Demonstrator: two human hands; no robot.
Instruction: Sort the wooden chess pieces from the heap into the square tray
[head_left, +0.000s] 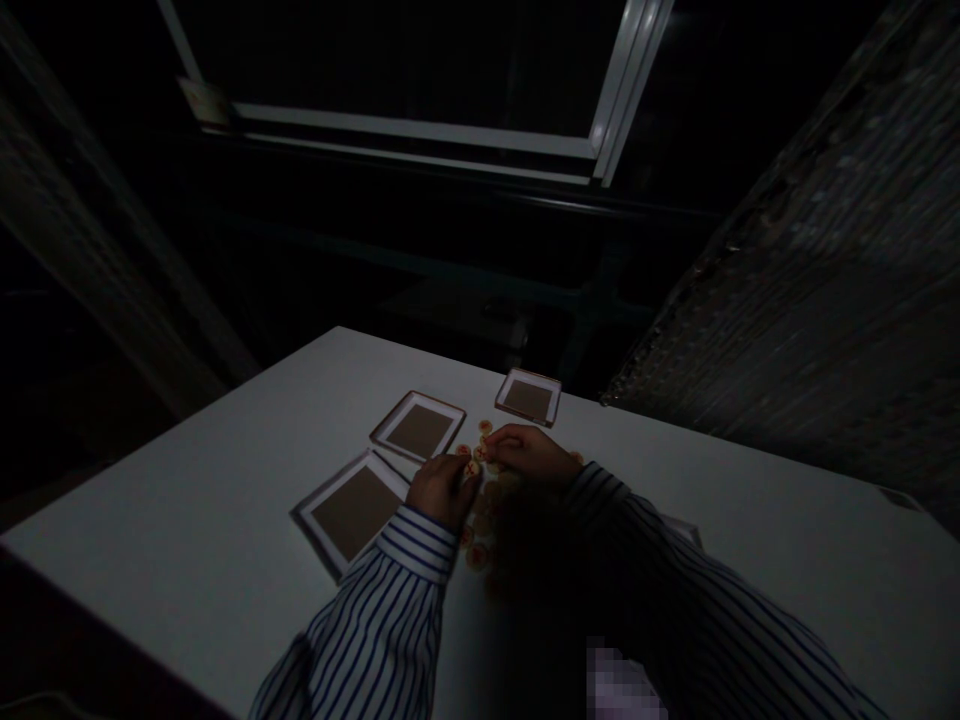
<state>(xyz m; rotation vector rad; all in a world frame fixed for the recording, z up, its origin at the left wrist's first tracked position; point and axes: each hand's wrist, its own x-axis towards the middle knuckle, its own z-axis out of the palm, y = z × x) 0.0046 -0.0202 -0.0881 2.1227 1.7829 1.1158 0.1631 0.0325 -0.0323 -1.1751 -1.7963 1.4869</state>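
Several round pieces with red marks (478,556) lie loosely on the white table (225,480), partly in dark shadow. My left hand (442,488) is closed on a round piece (471,468), pinched between thumb and fingers. Just right of it, my right hand (531,452) has its fingertips together on another round piece (484,453). A single piece (485,427) lies just beyond my hands. The pieces beneath my right forearm are hidden or too dark to make out.
Three shallow square trays stand near the pieces: one at the left (356,512), one behind it (418,430), and one near the far edge (528,397). Another tray's corner (684,530) shows beyond my right sleeve. A beaded curtain (810,290) hangs at the right.
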